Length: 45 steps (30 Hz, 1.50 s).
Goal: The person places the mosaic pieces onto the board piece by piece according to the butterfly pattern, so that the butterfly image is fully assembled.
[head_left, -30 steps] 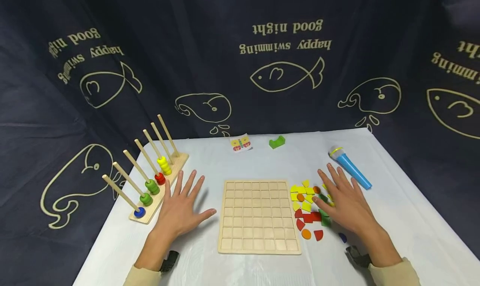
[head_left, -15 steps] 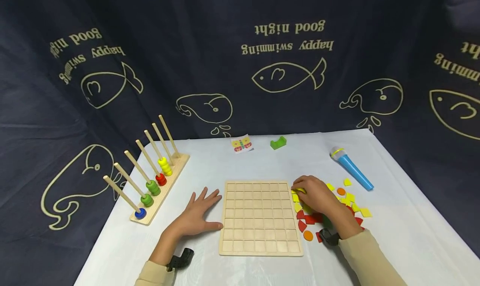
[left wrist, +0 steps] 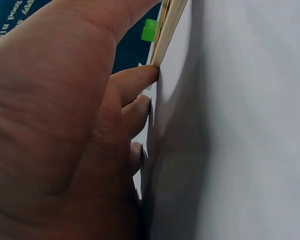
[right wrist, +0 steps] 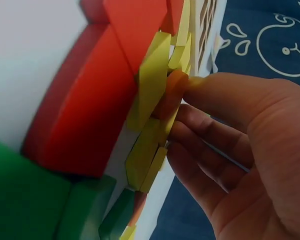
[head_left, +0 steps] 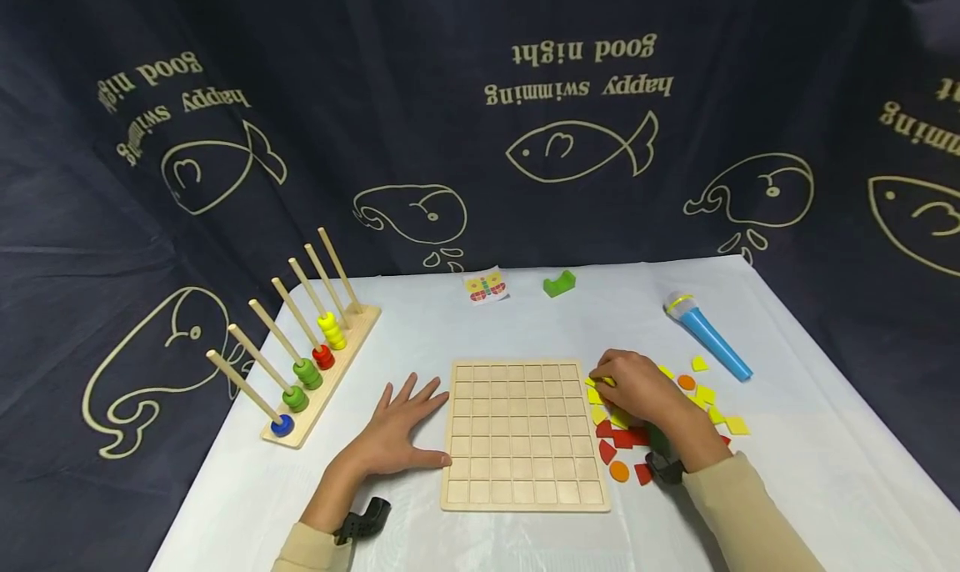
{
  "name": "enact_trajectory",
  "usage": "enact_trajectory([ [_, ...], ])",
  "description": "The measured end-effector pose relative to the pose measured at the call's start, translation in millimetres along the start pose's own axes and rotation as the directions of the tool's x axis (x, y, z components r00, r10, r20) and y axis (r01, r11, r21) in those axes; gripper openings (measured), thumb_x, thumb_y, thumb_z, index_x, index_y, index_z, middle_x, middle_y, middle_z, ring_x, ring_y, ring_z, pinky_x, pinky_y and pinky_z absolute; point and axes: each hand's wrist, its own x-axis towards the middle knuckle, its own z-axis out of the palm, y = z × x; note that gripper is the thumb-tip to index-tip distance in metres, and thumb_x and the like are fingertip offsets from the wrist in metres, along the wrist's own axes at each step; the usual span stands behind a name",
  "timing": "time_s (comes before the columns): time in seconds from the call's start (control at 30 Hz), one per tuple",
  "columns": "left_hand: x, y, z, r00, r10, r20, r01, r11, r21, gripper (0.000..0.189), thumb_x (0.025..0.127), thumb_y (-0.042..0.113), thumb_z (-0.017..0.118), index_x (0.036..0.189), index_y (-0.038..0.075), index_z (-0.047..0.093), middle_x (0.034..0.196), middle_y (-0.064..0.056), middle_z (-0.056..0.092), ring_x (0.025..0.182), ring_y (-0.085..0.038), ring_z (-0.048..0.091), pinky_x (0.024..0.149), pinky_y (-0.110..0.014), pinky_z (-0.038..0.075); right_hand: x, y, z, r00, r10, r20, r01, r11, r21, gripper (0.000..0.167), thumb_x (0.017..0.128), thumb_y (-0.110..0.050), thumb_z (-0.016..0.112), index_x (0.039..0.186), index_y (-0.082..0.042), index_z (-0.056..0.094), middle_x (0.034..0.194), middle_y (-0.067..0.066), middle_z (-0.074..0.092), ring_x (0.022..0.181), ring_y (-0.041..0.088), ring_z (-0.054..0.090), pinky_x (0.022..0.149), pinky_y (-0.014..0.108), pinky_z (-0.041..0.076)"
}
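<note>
A wooden grid board (head_left: 525,505) lies flat on the white table, its squares bare. My left hand (head_left: 393,430) is spread on the cloth at its left side, with thumb and a fingertip touching the board's edge; the left wrist view shows this contact close up. Beyond the board's right edge, my right hand (head_left: 637,386) pinches a yellow tile (head_left: 606,381) between thumb and fingers, low over the pile. Around it lie more yellow tiles (right wrist: 152,75), red tiles (right wrist: 85,110), green tiles (right wrist: 25,195) and orange discs (head_left: 618,471). The hand hides part of the pile.
A peg stand (head_left: 300,426) with coloured beads stands at the left. At the back lie a butterfly picture card (head_left: 486,286) and a green notched block (head_left: 559,283). A blue toy microphone (head_left: 712,338) lies at the right. A dark printed curtain (head_left: 420,72) hangs behind.
My right hand has moved left across the tiles and taken a yellow one from beside the board. My left hand has come right, from near the peg stand to the board's edge.
</note>
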Motion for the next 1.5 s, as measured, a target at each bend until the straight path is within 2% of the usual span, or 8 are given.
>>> enact_trajectory([
  [0.23, 1.2, -0.9, -1.9, 1.000, 0.018, -0.002, -0.018, 1.000, 0.001, 0.098, 0.069, 0.074, 0.067, 0.148, 0.020, 0.041, 0.156, -0.002, 0.025, 0.145, -0.033, 0.007, 0.110, -0.060, -0.001, 5.1, -2, -3, 1.000, -0.004, 0.005, 0.004, 0.999, -0.041, 0.019, 0.085, -0.013, 0.071, 0.102, -0.007, 0.076, 0.092, 0.003, 0.062, 0.078, 0.019, 0.055, 0.078, 0.039, 0.053],
  [0.43, 0.9, -0.3, -2.5, 1.000, 0.014, -0.006, -0.014, 1.000, -0.013, 0.098, 0.069, 0.075, 0.065, 0.147, 0.020, 0.043, 0.156, -0.003, 0.027, 0.144, -0.034, 0.008, 0.110, -0.061, -0.001, 8.3, -3, -2, 1.000, 0.006, -0.010, -0.006, 0.999, -0.053, 0.020, 0.081, -0.012, 0.072, 0.101, -0.008, 0.076, 0.092, 0.004, 0.062, 0.078, 0.019, 0.055, 0.077, 0.038, 0.053],
  [0.6, -0.5, -1.2, -0.8, 1.000, 0.009, 0.003, -0.009, 1.000, -0.004, 0.098, 0.069, 0.076, 0.065, 0.147, 0.020, 0.043, 0.155, -0.003, 0.028, 0.144, -0.035, 0.008, 0.110, -0.062, -0.001, 8.3, -6, -1, 0.998, 0.023, -0.059, -0.024, 0.999, -0.026, 0.025, 0.079, -0.012, 0.070, 0.102, -0.007, 0.076, 0.100, 0.007, 0.063, 0.083, 0.023, 0.057, 0.081, 0.043, 0.053],
  [0.77, -0.3, -1.3, -0.3, 1.000, 0.010, -0.005, -0.010, 1.000, -0.001, 0.098, 0.069, 0.076, 0.065, 0.147, 0.020, 0.043, 0.155, -0.003, 0.028, 0.144, -0.035, 0.008, 0.110, -0.062, 0.000, 7.6, -9, -7, 0.996, 0.031, -0.081, -0.029, 0.999, 0.024, 0.027, 0.079, -0.012, 0.070, 0.104, -0.004, 0.075, 0.100, 0.007, 0.063, 0.080, 0.021, 0.057, 0.076, 0.040, 0.054],
  [0.97, -0.3, -1.5, 0.0, 1.000, 0.010, -0.009, -0.010, 1.000, 0.000, 0.098, 0.068, 0.075, 0.066, 0.147, 0.021, 0.042, 0.156, -0.001, 0.027, 0.144, -0.034, 0.008, 0.110, -0.061, 0.000, 11.2, -10, -4, 0.991, -0.016, -0.130, 0.028, 0.995, 0.093, 0.027, 0.078, -0.014, 0.071, 0.103, -0.006, 0.075, 0.095, 0.003, 0.062, 0.077, 0.017, 0.055, 0.072, 0.033, 0.052],
  [1.2, 1.1, -2.5, 2.6, 1.000, 0.001, 0.003, -0.001, 1.000, 0.010, 0.099, 0.069, 0.076, 0.065, 0.149, 0.024, 0.039, 0.157, 0.002, 0.024, 0.145, -0.031, 0.006, 0.111, -0.057, -0.001, 18.1, -24, 5, 0.984, -0.074, -0.159, 0.101, 0.980, 0.170, 0.030, 0.078, -0.012, 0.070, 0.106, -0.006, 0.074, 0.093, 0.000, 0.059, 0.074, 0.013, 0.052, 0.064, 0.028, 0.048],
  [1.5, -0.1, -2.9, 1.7, 1.000, 0.020, -0.014, -0.020, 1.000, 0.015, 0.098, 0.069, 0.077, 0.063, 0.148, 0.022, 0.041, 0.156, -0.002, 0.027, 0.144, -0.034, 0.009, 0.110, -0.061, 0.001, 31.6, -49, 18, 0.978, -0.155, -0.143, 0.182, 0.964, 0.196, 0.025, 0.081, -0.013, 0.068, 0.105, -0.011, 0.075, 0.094, -0.004, 0.058, 0.074, 0.009, 0.050, 0.066, 0.028, 0.047],
])
